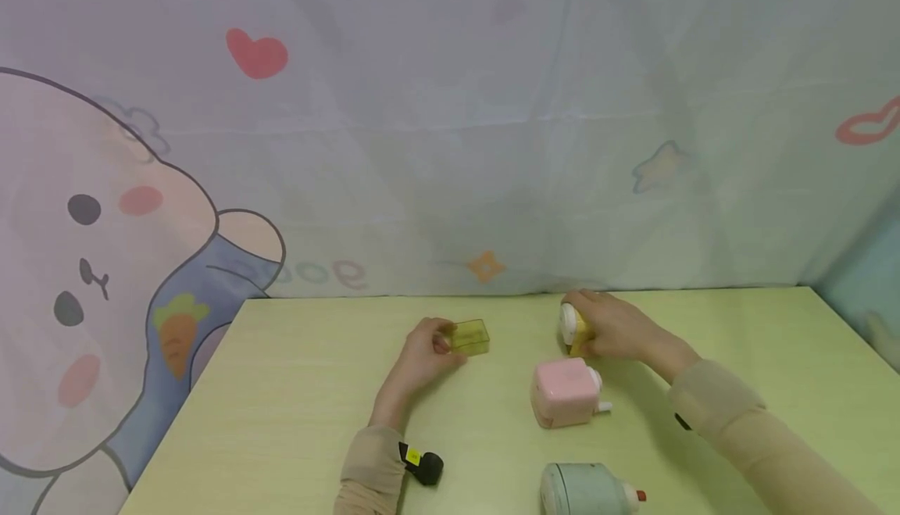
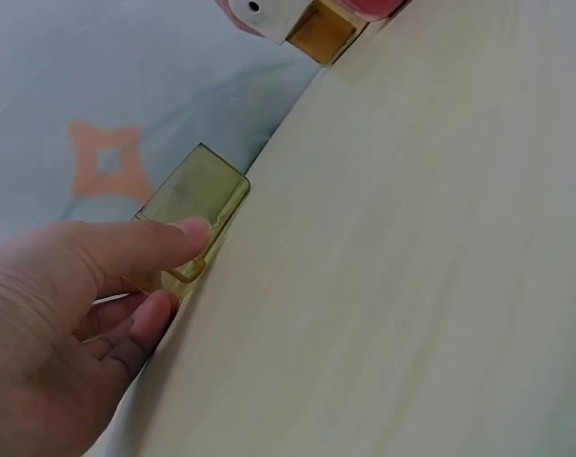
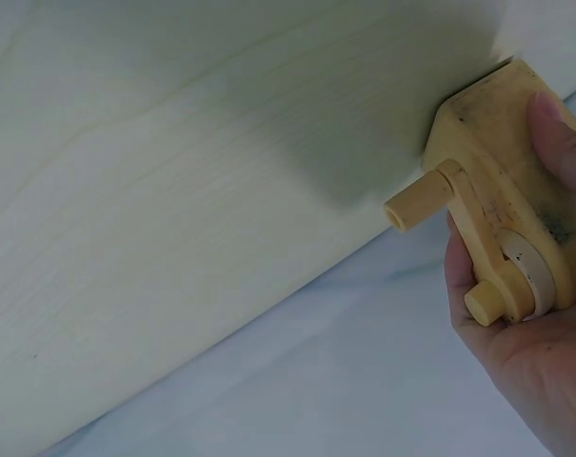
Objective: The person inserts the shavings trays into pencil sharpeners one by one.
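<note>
My left hand [image 1: 422, 355] pinches a small translucent yellow drawer [image 1: 471, 337] between thumb and fingers, low over the tabletop. In the left wrist view, the thumb lies across the drawer [image 2: 197, 186] and curled fingers come from below. Toward the table's back, my right hand [image 1: 622, 330] grips a yellow crank pencil sharpener [image 1: 580, 333] with a white face. The right wrist view shows the sharpener's crank handle [image 3: 421, 200] sticking out, with the thumb over its body. An orange-brown opening [image 2: 323, 33] shows under the white face in the left wrist view.
A pink crank pencil sharpener [image 1: 565, 392] stands in front of the right hand. Nearer the front is a pale green pencil sharpener [image 1: 587, 490], cut off by the frame. A printed cloth [image 1: 450, 148] hangs behind the wooden table [image 1: 295, 390].
</note>
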Available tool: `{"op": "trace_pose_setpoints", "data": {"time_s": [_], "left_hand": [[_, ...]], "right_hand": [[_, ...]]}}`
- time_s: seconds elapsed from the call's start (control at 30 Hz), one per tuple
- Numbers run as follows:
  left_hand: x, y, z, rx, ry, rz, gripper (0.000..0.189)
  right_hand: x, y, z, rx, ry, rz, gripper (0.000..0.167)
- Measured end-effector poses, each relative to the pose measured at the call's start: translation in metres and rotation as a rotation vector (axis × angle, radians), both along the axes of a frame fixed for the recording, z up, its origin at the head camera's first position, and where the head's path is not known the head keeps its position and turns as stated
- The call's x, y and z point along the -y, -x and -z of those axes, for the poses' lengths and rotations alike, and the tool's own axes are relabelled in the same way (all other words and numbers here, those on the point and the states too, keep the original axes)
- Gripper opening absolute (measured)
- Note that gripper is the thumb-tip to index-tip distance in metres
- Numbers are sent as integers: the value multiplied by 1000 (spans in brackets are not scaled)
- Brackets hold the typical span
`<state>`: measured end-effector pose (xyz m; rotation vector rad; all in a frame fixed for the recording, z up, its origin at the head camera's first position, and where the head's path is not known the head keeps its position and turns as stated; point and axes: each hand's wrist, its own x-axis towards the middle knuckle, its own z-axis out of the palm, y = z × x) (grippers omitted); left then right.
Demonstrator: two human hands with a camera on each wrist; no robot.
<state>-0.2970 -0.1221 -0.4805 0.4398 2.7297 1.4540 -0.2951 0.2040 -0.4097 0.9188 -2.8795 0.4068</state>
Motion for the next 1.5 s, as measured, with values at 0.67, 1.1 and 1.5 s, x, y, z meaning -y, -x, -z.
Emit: {"op": "trace_pose_setpoints", "data": {"time_s": [0.67, 1.1, 1.5], "left_hand": [[-11, -5, -2, -20, 0, 28, 53], [-17, -5, -3, -12, 24, 23, 53], [-22, -8, -2, -32, 41, 32, 53]], "right_hand": [[21, 0, -1, 9, 11, -38, 57], [28, 2, -9, 156, 15, -40, 48], [35, 1, -10, 183, 29, -79, 44]]}}
